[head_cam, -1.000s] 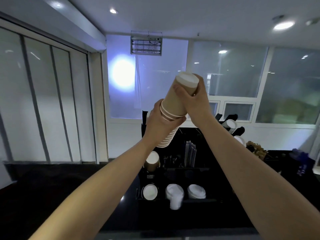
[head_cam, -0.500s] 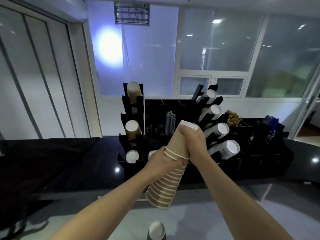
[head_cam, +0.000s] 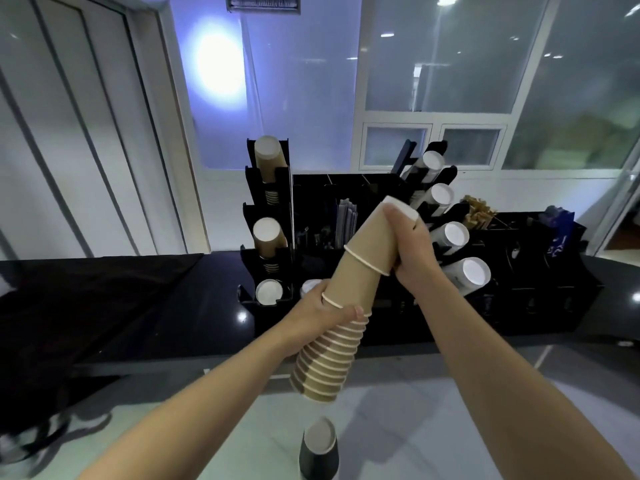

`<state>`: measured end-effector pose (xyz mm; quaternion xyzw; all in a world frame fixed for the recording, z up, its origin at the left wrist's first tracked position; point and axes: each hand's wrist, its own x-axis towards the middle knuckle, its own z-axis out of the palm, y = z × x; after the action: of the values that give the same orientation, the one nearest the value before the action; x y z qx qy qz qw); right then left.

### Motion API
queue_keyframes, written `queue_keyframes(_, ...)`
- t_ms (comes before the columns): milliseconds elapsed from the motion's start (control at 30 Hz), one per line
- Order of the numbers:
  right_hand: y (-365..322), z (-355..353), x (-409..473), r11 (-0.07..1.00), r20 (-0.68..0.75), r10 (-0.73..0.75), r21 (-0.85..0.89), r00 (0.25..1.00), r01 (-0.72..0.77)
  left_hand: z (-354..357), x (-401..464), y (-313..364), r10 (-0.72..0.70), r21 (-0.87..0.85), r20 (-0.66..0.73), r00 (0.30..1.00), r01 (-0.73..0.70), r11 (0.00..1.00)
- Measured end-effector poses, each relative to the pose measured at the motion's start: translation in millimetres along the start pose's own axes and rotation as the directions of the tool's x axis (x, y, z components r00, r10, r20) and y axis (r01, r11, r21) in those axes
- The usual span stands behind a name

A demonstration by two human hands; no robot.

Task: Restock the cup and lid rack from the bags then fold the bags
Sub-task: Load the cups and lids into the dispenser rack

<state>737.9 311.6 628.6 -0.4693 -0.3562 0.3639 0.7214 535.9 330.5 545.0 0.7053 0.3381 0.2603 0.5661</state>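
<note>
Kraft-brown paper cups (head_cam: pixel 337 327), nested in 1 long stack, sit in both hands: the left hand (head_cam: pixel 317 315) wraps the middle, the right hand (head_cam: pixel 410 252) clasps the upper end. Since 1 second ago the stack has dropped from head height to just before the black rack (head_cam: pixel 374 188), so loading looks close.

Both forearms are showing bare from elbow to wrist, with no sleeves reaching into view. The left hand (head_cam: pixel 320 315) and right hand (head_cam: pixel 414 252) are wearing no gloves, rings, watch or bands; 2 bare hands, nothing marked.
</note>
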Motion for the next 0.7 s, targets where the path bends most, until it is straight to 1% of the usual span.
queue_keyframes(67,-30.4,16.5,9.6,0.999,0.005,-0.043,0.021,0.999,0.043,-15.0,4.4,22.4,0.06,0.077,-0.055,0.997,-0.055,0.996)
queue_keyframes(167,-77.5,42.6,19.9,0.991,-0.076,-0.11,0.072,0.991,0.115,-38.1,13.0,60.7,0.167,0.16,-0.139,0.976,-0.144,0.976)
queue_keyframes(233,-102.3,56.4,26.0,0.979,-0.133,-0.156,0.109,0.979,0.171,-55.3,19.3,86.7,0.23,0.191,-0.206,0.951,-0.192,0.963)
queue_keyframes(333,-125.5,69.9,32.3,0.957,-0.158,-0.234,0.137,0.959,0.256,-84.7,26.2,122.9,0.334,0.242,-0.282,0.9,-0.27,0.932)
queue_keyframes(433,-134.7,77.9,40.7,0.943,-0.181,-0.284,0.122,0.942,0.308,-119.9,34.1,150.4,0.394,0.229,-0.314,0.864,-0.334,0.914)
queue_keyframes(533,-129.1,88.0,50.6,0.94,-0.187,-0.321,0.06,0.929,0.336,-154.2,43.1,168.8,0.421,0.237,-0.343,0.84,-0.356,0.904)
queue_keyframes(700,-103.1,103.5,65.8,0.946,-0.144,-0.323,-0.032,0.935,0.322,-192.5,62.1,171.6,0.467,0.272,-0.374,0.801,-0.387,0.881)
